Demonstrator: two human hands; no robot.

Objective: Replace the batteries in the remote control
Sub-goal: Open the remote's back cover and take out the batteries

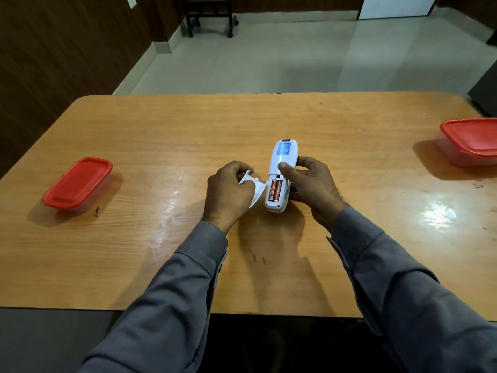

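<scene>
A white remote control (282, 162) lies face down over the middle of the wooden table (161, 135), its back bearing a blue label. My right hand (312, 188) grips it from the right, thumb resting on its back. The battery compartment is uncovered and two red batteries (276, 190) sit side by side inside. My left hand (228, 195) holds the detached white battery cover (256, 190) just left of the remote, tilted on edge.
A closed plastic container with a red lid (79, 183) stands at the table's left. A second red-lidded container (472, 141) stands at the far right edge. Beyond the table lie a tiled floor and a dark wheeled chair (208, 14).
</scene>
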